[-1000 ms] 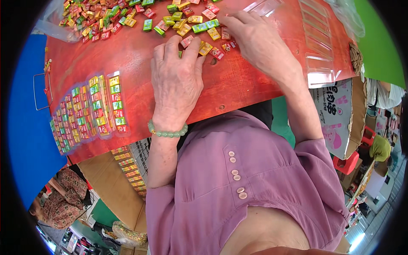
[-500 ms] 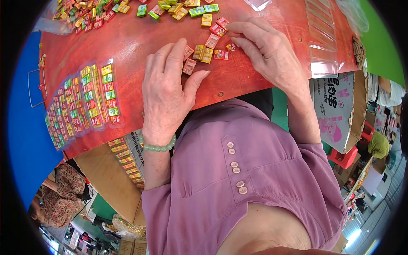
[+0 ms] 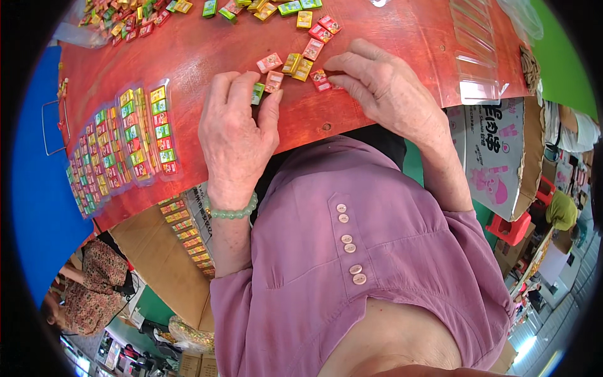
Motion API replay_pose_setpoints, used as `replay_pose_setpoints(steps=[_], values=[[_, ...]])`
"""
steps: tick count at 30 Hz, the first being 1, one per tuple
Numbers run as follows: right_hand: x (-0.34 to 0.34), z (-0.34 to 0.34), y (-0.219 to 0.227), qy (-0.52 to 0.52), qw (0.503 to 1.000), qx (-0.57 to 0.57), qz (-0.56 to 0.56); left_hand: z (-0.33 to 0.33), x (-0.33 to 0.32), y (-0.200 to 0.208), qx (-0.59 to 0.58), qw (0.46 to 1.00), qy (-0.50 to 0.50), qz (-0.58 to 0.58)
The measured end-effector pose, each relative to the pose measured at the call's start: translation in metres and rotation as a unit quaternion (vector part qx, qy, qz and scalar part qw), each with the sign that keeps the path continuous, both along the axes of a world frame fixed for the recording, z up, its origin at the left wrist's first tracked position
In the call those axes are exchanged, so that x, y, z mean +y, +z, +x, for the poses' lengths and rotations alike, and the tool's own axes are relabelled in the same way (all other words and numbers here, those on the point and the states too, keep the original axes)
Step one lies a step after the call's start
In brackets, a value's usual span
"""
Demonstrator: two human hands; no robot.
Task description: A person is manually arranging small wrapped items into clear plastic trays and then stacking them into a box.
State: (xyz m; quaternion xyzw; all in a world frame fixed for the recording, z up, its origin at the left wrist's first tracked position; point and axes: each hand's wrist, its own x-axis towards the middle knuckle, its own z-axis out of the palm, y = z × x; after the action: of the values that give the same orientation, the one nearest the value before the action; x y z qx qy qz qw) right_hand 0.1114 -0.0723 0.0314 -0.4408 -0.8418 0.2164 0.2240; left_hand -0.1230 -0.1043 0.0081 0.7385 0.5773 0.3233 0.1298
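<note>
My left hand (image 3: 235, 129), with a green bead bracelet at its wrist, curls its fingers and thumb around a small green box (image 3: 257, 93). Touching its thumb side is a small pink box (image 3: 274, 81), and a second pink box (image 3: 269, 62) lies just beyond. My right hand (image 3: 389, 88) bends its forefinger and thumb at the edge of a small red box (image 3: 320, 80); another reddish piece shows partly under the thumb. Between the hands lie two yellow boxes (image 3: 296, 66), with a further pink box (image 3: 313, 49) and red boxes (image 3: 325, 28) behind.
A heap of small coloured boxes (image 3: 129, 19) sits at the far left. Filled clear trays (image 3: 141, 135) stand in rows on the red table (image 3: 195, 56). An unfilled clear tray (image 3: 477, 56) lies at right. Cardboard boxes (image 3: 502, 151) stand below the table edge.
My left hand has drawn back slightly toward me, and a green box now shows in its fingers. My right hand has moved left and nearer, against the red box. The pink boxes have shifted.
</note>
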Motion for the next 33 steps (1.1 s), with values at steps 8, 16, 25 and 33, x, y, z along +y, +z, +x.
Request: replay_pose_setpoints(steps=[8,16,25,33], values=[[-0.011,-0.002,0.002,-0.017,1.0,0.006,-0.014,-0.007,-0.003,0.008,0.017,0.999,-0.028,-0.028],[-0.007,-0.009,-0.01,-0.13,0.991,-0.029,0.035,-0.012,0.0,0.004,-0.001,0.998,-0.056,-0.035],[-0.011,-0.004,0.005,-0.064,0.993,0.045,-0.091,-0.012,0.012,0.007,0.007,0.998,-0.063,-0.011],[-0.001,-0.013,-0.003,0.008,0.997,0.039,-0.065,-0.015,0.019,0.006,-0.031,0.991,-0.127,-0.017]])
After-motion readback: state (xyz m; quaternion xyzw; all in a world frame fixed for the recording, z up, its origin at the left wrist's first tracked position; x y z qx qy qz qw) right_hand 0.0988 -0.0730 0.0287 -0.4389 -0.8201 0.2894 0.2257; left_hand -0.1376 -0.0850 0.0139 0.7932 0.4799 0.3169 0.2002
